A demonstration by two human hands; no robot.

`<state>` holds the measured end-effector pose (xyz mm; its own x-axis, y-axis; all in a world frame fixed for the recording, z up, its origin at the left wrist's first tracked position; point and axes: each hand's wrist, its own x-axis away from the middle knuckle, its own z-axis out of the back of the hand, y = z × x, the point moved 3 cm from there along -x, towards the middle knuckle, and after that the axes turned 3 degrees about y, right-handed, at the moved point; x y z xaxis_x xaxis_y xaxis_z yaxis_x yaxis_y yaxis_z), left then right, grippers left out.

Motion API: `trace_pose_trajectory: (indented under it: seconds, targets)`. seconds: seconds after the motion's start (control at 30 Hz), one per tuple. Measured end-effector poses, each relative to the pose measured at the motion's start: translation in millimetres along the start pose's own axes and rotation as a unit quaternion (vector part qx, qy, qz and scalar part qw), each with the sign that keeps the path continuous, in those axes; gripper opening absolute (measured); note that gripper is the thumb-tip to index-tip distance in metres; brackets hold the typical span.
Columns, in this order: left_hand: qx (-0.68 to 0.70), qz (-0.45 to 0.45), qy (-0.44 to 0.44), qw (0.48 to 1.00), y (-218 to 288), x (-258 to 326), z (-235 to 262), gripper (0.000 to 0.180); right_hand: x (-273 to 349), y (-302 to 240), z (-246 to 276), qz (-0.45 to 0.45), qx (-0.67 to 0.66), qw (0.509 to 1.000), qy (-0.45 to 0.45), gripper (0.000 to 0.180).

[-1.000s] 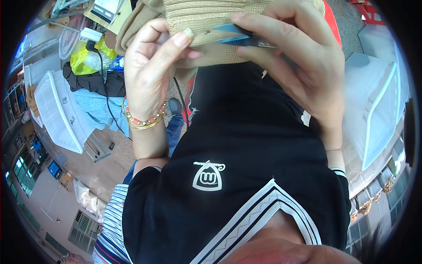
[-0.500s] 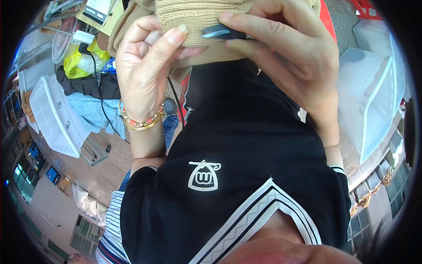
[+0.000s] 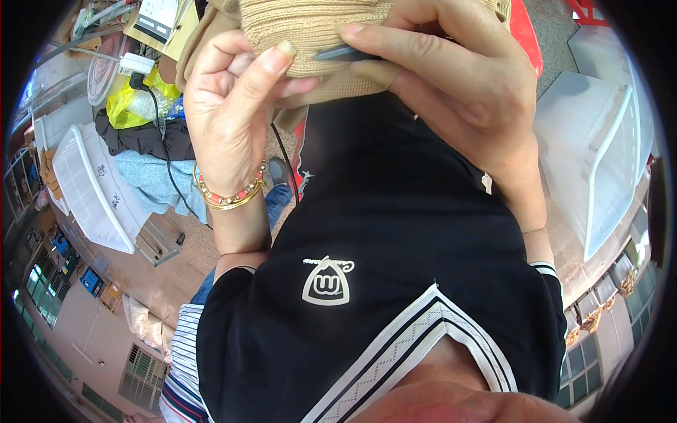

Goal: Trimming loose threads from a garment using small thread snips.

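Note:
A beige ribbed knit piece [image 3: 310, 28] is at the top middle, folded in layers. My left hand [image 3: 229, 106] pinches its lower left edge between thumb and fingers. My right hand [image 3: 465, 84] grips a pair of small dark thread snips [image 3: 344, 54] between thumb and forefinger. The pointed blades lie against the lower edge of the knit, aimed left toward my left thumb. How far the blades are apart is hard to tell, and their handle is hidden in my right hand. A beige covering wraps my right thumb.
A clear plastic bin [image 3: 582, 162] stands on the right, and a white translucent one [image 3: 92, 187] on the left. Near the left bin are a yellow plastic bag [image 3: 127, 106], blue cloth [image 3: 151, 176] and a hanging black cord [image 3: 163, 148]. A person's striped garment [image 3: 185, 345] shows at lower left.
Both hands and the knit have shifted slightly left in the picture. The snips have tilted, so their bright blade face shows less. Both hands keep their grip.

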<state>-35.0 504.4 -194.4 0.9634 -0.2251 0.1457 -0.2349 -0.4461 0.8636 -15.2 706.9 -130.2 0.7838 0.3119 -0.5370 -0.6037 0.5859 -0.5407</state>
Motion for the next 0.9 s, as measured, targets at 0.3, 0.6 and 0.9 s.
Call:
trace_pose_trajectory:
  seconds: [0.3,0.6,0.9]
  targets:
    - [-0.003,-0.074,0.054,0.996,30,-22,44,0.015,18,22,28,-0.135,-0.024,0.988,0.075,0.033]
    - [-0.303,-0.296,0.170,0.890,-3,-18,21,0.026,27,22,13,-0.098,-0.022,0.994,0.041,0.041]
    - [-0.461,-0.379,0.019,0.802,-4,-4,-19,0.019,-10,-3,27,-0.124,0.037,0.988,-0.085,0.030]
